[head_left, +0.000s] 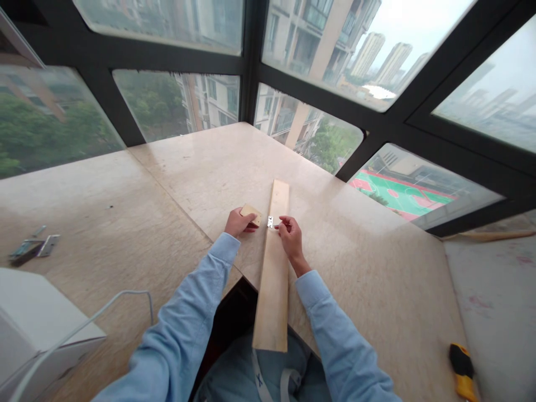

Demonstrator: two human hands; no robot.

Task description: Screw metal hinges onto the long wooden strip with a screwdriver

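A small metal hinge (270, 222) is pinched against the left edge of the long wooden plank (274, 268) by the right hand (291, 237), while a small wooden block (250, 213), just left of it, is gripped by the left hand (238, 223).

I count two hands (239, 223) on the marble sill (360, 262), one long plank (274, 273), one small wood block (251, 214), one small metal hinge (270, 222), one yellow-black tool (463, 371), one white box (37, 318).
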